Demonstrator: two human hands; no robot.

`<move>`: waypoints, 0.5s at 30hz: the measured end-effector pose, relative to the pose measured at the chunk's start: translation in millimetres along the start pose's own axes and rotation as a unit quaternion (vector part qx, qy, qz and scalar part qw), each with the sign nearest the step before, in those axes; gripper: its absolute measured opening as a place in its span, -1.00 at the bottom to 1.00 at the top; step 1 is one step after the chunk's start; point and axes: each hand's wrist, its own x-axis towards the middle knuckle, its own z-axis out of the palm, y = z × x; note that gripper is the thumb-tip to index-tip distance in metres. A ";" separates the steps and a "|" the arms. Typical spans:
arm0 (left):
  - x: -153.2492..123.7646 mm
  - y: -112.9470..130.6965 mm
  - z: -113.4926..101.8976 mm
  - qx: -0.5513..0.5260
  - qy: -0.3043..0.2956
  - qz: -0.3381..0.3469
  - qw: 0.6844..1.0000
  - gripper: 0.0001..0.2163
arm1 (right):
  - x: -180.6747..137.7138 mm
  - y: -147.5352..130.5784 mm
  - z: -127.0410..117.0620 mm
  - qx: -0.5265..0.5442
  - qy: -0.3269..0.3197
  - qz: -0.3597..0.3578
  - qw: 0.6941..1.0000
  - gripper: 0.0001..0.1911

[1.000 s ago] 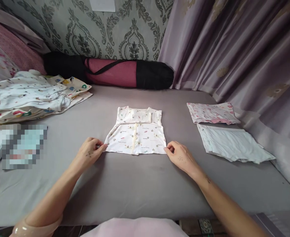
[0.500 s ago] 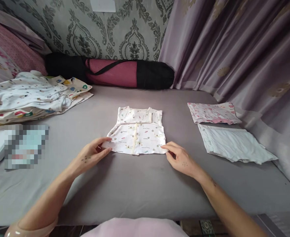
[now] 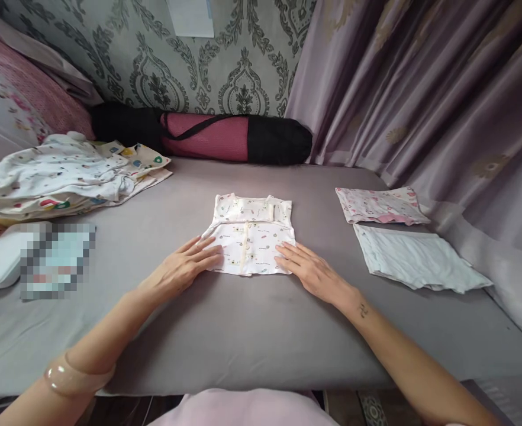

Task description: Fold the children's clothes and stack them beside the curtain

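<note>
A small white printed baby shirt lies on the grey-covered bed in front of me, its sleeves folded inward across the upper part. A pale button strip runs down its middle. My left hand rests flat on the shirt's lower left side, fingers stretched out. On the lower right side lies my right hand, likewise flat with its fingers spread. Neither hand grips the cloth.
To the right lie a folded pink-patterned garment and a folded pale garment. A heap of printed clothes sits at the left, with a white object and a blurred flat item nearer. A black and pink rolled bag lies along the wall.
Both hands have let go of the shirt's bottom corners, where they were pinching, and now lie flat on its sides. The shirt stays in about the same place.
</note>
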 end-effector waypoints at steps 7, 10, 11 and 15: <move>1.3 -9.4 -6.5 -0.106 -0.020 0.010 0.994 -0.60 | 2.8 4.9 -9.0 0.089 0.015 0.019 0.996 -0.43; 3.4 -8.2 -19.7 -0.136 -0.017 -0.006 0.991 -0.61 | 5.1 3.8 -22.5 0.111 0.024 0.029 0.993 -0.48; 4.1 -6.7 -25.1 -0.144 -0.016 -0.011 0.989 -0.61 | 5.2 2.8 -27.0 0.117 0.023 0.032 0.992 -0.49; 2.3 6.7 -47.1 -0.171 -0.027 -0.031 0.984 -0.62 | -0.7 -6.3 -43.3 0.137 -0.002 0.043 0.990 -0.51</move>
